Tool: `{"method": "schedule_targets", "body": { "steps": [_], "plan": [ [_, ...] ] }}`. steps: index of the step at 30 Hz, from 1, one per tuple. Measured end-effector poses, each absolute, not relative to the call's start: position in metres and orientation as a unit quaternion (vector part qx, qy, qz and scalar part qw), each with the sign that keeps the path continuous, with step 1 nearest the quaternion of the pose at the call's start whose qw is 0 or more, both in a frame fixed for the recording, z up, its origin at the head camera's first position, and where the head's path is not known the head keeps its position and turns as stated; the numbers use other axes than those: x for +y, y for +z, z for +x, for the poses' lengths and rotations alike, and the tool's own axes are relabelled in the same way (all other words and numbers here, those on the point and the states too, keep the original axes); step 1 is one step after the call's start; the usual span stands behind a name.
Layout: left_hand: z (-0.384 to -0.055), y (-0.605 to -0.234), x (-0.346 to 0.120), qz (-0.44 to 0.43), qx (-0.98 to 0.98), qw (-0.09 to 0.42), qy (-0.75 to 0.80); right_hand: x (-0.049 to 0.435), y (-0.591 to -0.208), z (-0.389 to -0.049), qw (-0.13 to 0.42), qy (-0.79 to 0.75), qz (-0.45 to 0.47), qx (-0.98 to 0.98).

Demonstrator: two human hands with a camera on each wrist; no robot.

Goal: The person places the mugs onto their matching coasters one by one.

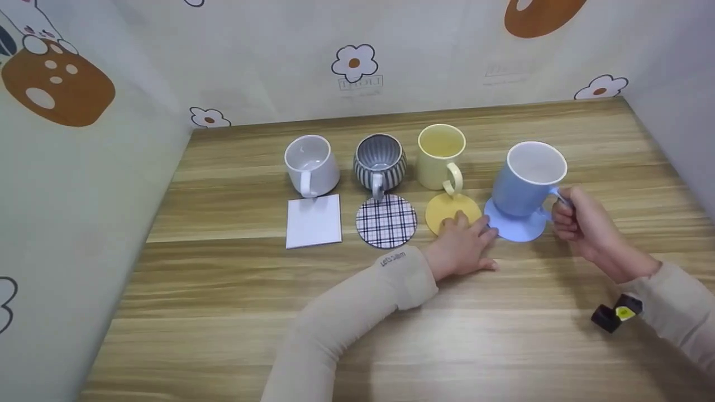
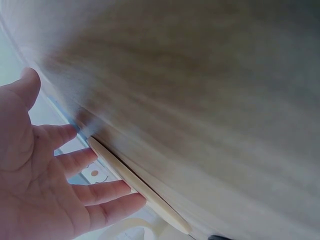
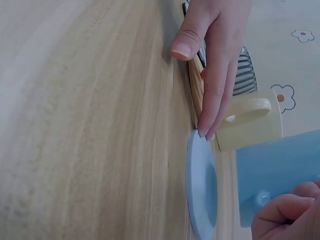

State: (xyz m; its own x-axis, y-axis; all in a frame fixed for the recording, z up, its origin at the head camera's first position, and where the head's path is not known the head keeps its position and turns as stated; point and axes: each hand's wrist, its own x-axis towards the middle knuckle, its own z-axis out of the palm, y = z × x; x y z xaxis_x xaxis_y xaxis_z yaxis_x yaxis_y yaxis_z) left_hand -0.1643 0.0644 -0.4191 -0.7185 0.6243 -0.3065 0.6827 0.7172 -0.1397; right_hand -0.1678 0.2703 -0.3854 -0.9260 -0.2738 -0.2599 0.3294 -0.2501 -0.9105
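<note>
My right hand point(image 1: 584, 226) grips the handle of a tall blue mug point(image 1: 522, 187) with a white inside. The right wrist view shows a gap between this mug point(image 3: 280, 170) and the round blue coaster point(image 3: 202, 185) below it. With fingers spread, my left hand point(image 1: 463, 245) lies over the front of a round yellow coaster point(image 1: 447, 209). Its index fingertip touches the left edge of the blue coaster point(image 1: 516, 230). Behind the yellow coaster stands a pale yellow mug point(image 1: 435, 162), its handle turned towards me.
To the left stand a grey striped mug point(image 1: 363, 167) behind a round plaid coaster point(image 1: 385, 223) and a white mug point(image 1: 324, 176) behind a square white coaster point(image 1: 314, 223). Patterned walls point(image 1: 268, 67) edge the wooden table point(image 1: 212, 279). A small black device point(image 1: 606, 318) sits by my right cuff.
</note>
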Motion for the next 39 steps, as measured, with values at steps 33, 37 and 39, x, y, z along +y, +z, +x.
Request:
{"method": "schedule_targets", "body": {
  "steps": [33,37,39],
  "plan": [
    [-0.165,-0.42,0.065,0.354,0.919,0.12,-0.128,0.271,-0.405,-0.151,0.182,-0.766,0.058,0.613],
    [-0.164,-0.42,0.065,0.353,0.919,0.121,-0.129,0.271,-0.405,-0.151,0.184,-0.766,0.058,0.614],
    [-0.164,-0.42,0.065,0.353,0.919,0.122,-0.129,0.271,-0.405,-0.151,0.184,-0.765,0.058,0.615]
  ]
}}
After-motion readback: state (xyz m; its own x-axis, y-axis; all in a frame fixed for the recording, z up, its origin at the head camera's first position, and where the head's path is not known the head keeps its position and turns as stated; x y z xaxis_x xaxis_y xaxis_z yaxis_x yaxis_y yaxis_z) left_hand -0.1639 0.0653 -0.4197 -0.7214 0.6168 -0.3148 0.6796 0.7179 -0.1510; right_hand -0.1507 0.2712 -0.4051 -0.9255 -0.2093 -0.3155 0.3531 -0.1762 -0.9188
